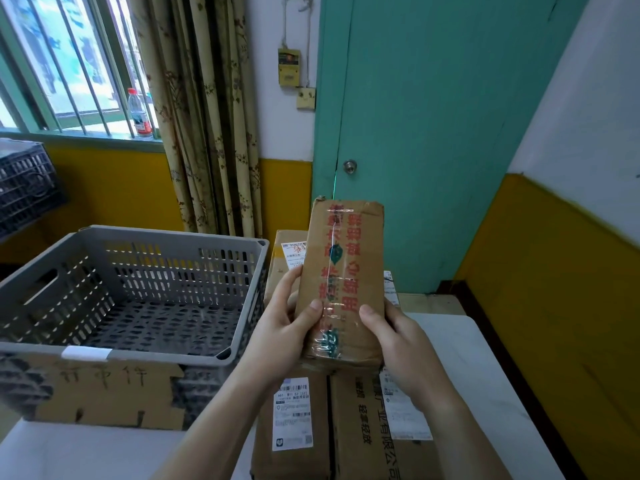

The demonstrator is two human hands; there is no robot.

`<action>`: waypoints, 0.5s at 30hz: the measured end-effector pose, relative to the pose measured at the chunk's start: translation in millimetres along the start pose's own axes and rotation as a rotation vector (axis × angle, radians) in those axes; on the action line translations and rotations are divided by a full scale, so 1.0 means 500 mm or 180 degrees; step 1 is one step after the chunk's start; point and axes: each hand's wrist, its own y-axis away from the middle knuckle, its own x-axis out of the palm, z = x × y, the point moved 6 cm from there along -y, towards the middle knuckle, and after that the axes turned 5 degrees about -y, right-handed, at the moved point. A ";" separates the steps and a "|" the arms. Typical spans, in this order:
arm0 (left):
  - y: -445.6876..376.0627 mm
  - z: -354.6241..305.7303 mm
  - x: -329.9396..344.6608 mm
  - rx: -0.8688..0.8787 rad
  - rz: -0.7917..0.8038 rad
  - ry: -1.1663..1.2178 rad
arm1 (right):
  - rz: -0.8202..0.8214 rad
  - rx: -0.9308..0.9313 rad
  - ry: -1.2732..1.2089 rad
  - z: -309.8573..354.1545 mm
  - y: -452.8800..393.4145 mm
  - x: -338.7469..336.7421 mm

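A long brown cardboard parcel (346,271) with red printing and clear tape stands upright in front of me, held above the table. My left hand (287,323) grips its lower left edge, thumb on the front face and fingers behind. On the lower right side my right hand (398,341) holds it the same way, thumb pressed on the front.
A grey slotted plastic crate (242,323) with nothing in it sits at left, a cardboard sign taped to its front. Beneath and behind the parcel lie more cardboard parcels (294,420) with shipping labels on a white table (467,341). A black crate (24,188) stands far left, a green door (433,133) ahead.
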 end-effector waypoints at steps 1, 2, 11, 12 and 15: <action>0.000 0.000 -0.003 -0.0017 -0.0035 -0.0073 | 0.0007 -0.0011 0.0012 0.004 0.000 -0.001; 0.000 0.000 -0.007 -0.0050 -0.0070 -0.0142 | 0.0008 -0.0016 0.0034 0.008 0.000 -0.003; 0.007 0.004 -0.011 0.0030 -0.0184 -0.0453 | -0.0385 -0.0039 0.0411 0.014 -0.008 -0.010; 0.008 0.002 -0.013 0.0044 -0.0207 -0.0513 | -0.0355 -0.0022 0.0427 0.008 -0.010 -0.008; 0.005 -0.006 -0.018 0.0086 -0.0269 -0.0712 | -0.0269 0.0060 0.0199 0.003 -0.011 -0.009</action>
